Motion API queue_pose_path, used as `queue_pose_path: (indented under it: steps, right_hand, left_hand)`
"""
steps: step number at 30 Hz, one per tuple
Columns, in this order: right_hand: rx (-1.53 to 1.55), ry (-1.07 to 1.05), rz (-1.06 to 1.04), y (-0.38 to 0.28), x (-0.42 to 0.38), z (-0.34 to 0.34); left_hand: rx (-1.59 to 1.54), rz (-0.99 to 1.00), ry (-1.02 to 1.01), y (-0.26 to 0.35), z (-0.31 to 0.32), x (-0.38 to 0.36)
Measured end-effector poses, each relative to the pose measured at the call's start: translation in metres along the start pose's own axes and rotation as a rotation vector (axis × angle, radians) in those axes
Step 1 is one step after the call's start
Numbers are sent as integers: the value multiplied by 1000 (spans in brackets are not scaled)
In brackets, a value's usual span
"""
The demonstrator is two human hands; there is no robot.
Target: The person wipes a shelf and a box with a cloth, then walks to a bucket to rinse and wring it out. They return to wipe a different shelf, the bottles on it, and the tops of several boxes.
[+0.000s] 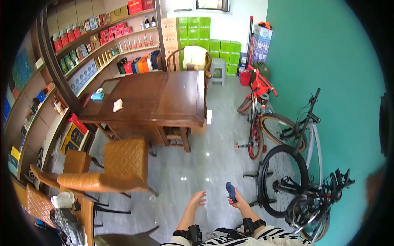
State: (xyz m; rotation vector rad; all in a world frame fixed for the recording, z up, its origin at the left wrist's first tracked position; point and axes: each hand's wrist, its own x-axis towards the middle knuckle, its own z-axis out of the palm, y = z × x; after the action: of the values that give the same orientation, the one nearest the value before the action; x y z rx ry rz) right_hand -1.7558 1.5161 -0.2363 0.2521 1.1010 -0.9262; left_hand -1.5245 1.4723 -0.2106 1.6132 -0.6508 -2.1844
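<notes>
My right hand is closed around a crumpled dark blue bundle, which looks like cloth and sticks up past the fingers. To its left, my left hand hangs over the grey tiled floor with slightly curled fingers and nothing in it. Both hands are held out in front of my body, a short gap between them. Black straps with small boxes sit on both forearms. Beyond the hands stands a dark wooden desk, with a white crumpled item and a light blue item on top.
Bicycles lean along the green wall at right, a grey one and a red child's bike. Brown leather chairs stand at left. Shelves with boxes and bottles line the left wall. Green cartons and a grey stool are at the back.
</notes>
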Motion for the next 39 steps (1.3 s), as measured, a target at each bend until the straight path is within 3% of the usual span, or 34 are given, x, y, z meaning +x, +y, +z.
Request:
queue_pose_path:
  steps: [1, 3, 6, 12, 18, 23, 28, 32, 34, 35, 37, 39]
  right_hand:
    - [-169, -29, -106, -12, 7, 21]
    - [-189, -143, -149, -41, 36, 50]
    - [-287, -317, -364, -94, 65, 110]
    - [-570, -89, -391, -192, 51, 186]
    - [-323, -219, -523, -291, 118, 179]
    - [-255, -318, -614, -429, 174, 224]
    - [-558, -253, -717, -583, 222, 268]
    - [-799, -226, -760, -663, 247, 308]
    - [-889, -300, -725, -694, 272, 319]
    - [-899, -296, -684, -707, 279, 329]
    - [-894, -250, -664, -738, 292, 350]
    - [-788, -207, -673, -771, 339, 354]
  left_hand:
    - [3, 14, 0, 27, -1, 18]
    - [51, 205, -183, 81, 0, 56]
    - [120, 212, -190, 152, 28, 93]
    - [235, 381, -248, 250, 67, 153]
    - [316, 506, -441, 348, 90, 222]
    - [212, 449, -456, 464, 134, 299]
    - [119, 338, -530, 586, 182, 367]
    - [27, 322, -429, 652, 216, 394]
    - [211, 416, -182, 684, 225, 416]
    - [213, 416, -179, 695, 225, 439]
    - [362, 598, -129, 720, 220, 488]
    - [320, 548, -134, 758, 221, 527]
